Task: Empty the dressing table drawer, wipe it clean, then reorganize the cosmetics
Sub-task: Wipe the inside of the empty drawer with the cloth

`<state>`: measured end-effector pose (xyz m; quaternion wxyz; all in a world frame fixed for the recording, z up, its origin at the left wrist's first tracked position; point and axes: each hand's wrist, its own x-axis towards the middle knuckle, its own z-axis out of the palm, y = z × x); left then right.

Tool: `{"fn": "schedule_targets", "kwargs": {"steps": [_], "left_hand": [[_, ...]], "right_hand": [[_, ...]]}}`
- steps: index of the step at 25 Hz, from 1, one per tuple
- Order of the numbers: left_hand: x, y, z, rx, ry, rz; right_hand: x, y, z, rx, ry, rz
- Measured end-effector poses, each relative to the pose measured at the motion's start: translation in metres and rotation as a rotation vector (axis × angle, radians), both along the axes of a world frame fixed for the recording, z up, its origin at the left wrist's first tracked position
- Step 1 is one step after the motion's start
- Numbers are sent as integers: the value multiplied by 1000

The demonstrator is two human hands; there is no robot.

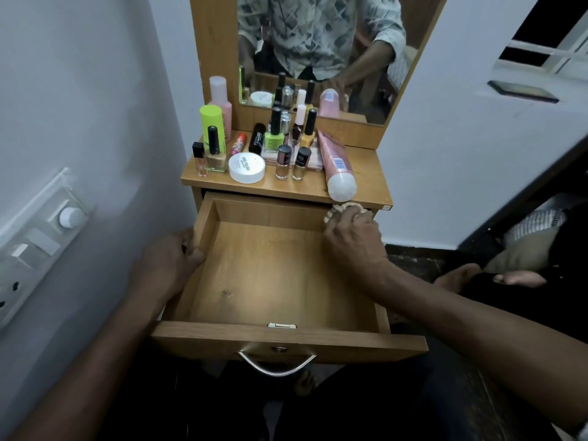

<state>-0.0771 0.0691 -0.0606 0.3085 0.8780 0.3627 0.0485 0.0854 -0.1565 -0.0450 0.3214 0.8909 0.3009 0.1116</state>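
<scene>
left hand (171, 259) grips drawer (270, 281) wall, right hand (353, 237) clutches cloth (341, 208) at far corner.

Pale shirt (321, 30) with grey-green geometric print, seen in the mirror (394, 90); arms bare down to left hand (171, 259) and right hand (353, 238). Dark trousers (397, 409), bare foot (304, 384).

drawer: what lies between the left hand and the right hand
Only bare drawer floor, in the head view. The left hand grips its left wall; the right hand holds a pale cloth at the far right corner.
</scene>
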Motion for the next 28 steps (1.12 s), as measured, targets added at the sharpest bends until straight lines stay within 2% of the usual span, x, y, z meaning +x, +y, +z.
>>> {"fn": "schedule_targets", "kwargs": {"steps": [3,5,7,10,11,15,21,24,26,28], "left_hand": [[0,0,-1,-11,-18,-7],[0,-1,-2,-36,-29,0],[-1,1,-3,-48,-25,6],[0,4,-5,-52,-10,16],[1,4,-6,-59,-5,19],[0,2,-4,-90,1,35],[1,2,-3,-115,-34,42],[0,1,4,-175,-24,52],[-6,-2,10,-77,-10,58],[-17,-12,26,25,-61,23]], "right_hand": [[22,-36,1,139,124,44],[32,-60,6,310,312,87],[25,-92,4,381,494,167],[-1,-147,10,506,910,288],[-5,-157,19,491,993,359],[-2,-145,34,563,1179,506],[-23,-68,-1,608,1283,632],[-18,-57,3,533,1403,559],[-2,-71,21,400,1510,475],[10,-80,32,391,1619,372]]}}
